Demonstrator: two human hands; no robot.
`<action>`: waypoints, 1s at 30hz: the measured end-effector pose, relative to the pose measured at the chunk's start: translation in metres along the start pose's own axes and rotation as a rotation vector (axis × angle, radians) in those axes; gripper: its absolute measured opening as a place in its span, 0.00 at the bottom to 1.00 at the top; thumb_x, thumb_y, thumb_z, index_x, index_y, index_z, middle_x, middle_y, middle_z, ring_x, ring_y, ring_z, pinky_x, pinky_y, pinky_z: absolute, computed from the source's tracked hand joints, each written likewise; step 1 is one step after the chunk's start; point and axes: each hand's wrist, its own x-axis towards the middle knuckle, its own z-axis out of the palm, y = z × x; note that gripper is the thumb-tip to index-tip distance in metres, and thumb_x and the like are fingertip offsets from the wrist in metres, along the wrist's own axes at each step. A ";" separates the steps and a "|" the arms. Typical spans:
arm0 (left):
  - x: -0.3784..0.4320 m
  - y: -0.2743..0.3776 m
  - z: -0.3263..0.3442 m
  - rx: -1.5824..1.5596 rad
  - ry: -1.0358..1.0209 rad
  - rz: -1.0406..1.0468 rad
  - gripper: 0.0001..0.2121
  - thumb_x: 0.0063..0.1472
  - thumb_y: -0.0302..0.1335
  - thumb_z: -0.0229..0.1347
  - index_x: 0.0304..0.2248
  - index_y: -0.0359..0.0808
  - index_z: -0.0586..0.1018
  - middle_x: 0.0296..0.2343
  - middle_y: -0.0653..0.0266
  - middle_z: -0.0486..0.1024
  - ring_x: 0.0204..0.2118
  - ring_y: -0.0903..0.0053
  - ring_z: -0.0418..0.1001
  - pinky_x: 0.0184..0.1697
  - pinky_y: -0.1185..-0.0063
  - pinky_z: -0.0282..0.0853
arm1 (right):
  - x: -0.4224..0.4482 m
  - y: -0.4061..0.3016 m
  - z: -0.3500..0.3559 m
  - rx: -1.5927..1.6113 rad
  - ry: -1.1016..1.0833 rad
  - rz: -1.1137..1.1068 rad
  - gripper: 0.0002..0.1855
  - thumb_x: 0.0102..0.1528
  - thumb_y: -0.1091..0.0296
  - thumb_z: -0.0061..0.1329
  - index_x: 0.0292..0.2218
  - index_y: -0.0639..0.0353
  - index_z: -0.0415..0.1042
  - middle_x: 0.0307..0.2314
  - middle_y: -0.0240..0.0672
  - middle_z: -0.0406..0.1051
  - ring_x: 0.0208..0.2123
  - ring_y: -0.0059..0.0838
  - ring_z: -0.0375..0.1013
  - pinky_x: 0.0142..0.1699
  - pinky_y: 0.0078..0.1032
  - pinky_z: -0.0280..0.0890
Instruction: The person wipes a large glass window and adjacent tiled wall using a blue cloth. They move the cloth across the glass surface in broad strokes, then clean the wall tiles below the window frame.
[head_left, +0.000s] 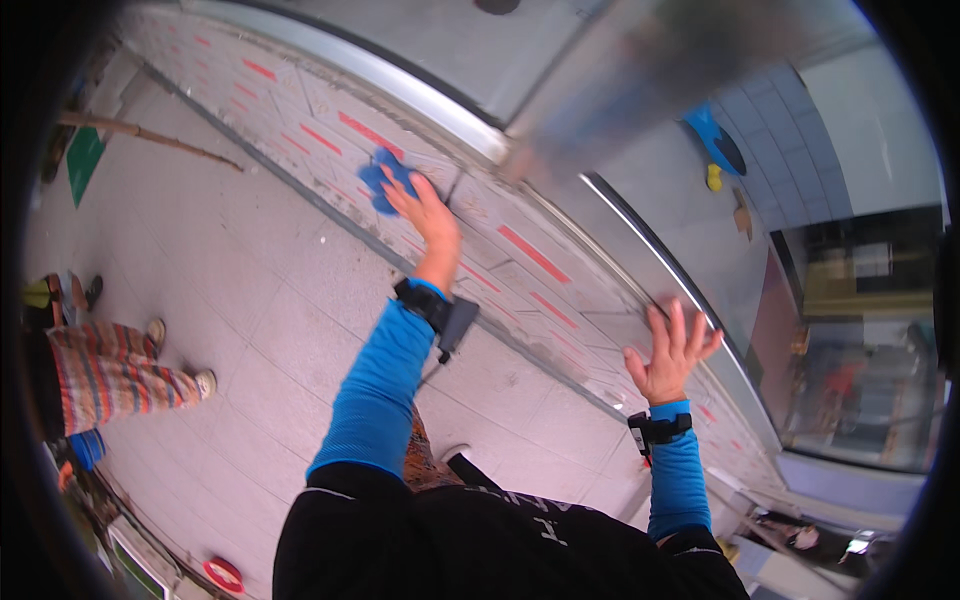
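Observation:
My left hand (433, 225) presses a blue cloth (384, 182) flat against a wall of pale tiles with red stripes (534, 253). Slight blur lies over the hand and cloth. Fingers spread, my right hand (672, 360) rests at the metal window frame (652, 244) along the top of the wall, holding nothing. Both forearms wear blue sleeves, with a black strapped device (442, 311) on the left wrist and another (660, 431) on the right.
A person in striped trousers (120, 367) stands on the tiled floor (262, 322) at left. A wooden pole (150, 133) and a green panel (84, 161) are farther up. A blue bucket (88, 448) and a red round object (223, 574) lie lower left. Window glass (630, 97) reflects blurred shapes.

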 end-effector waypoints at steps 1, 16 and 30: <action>-0.046 0.007 0.004 -0.007 -0.079 -0.026 0.35 0.69 0.51 0.38 0.67 0.38 0.48 0.65 0.40 0.40 0.68 0.52 0.38 0.68 0.61 0.32 | -0.002 -0.007 -0.018 0.149 -0.052 0.040 0.31 0.52 0.41 0.52 0.52 0.48 0.73 0.61 0.33 0.58 0.67 0.47 0.43 0.67 0.58 0.31; -0.294 0.200 -0.069 -0.717 -1.049 -1.213 0.28 0.68 0.53 0.41 0.54 0.38 0.69 0.51 0.59 0.72 0.53 0.63 0.70 0.57 0.63 0.66 | -0.415 0.037 -0.174 0.648 -0.581 0.715 0.12 0.58 0.62 0.50 0.41 0.58 0.73 0.38 0.44 0.74 0.39 0.49 0.74 0.44 0.39 0.69; -0.108 0.175 0.040 0.172 -0.162 0.342 0.28 0.52 0.21 0.63 0.52 0.31 0.67 0.50 0.50 0.61 0.50 0.54 0.68 0.51 0.65 0.68 | -0.546 -0.051 -0.202 0.828 -0.976 1.178 0.20 0.57 0.54 0.49 0.44 0.59 0.76 0.41 0.48 0.75 0.46 0.50 0.73 0.52 0.41 0.67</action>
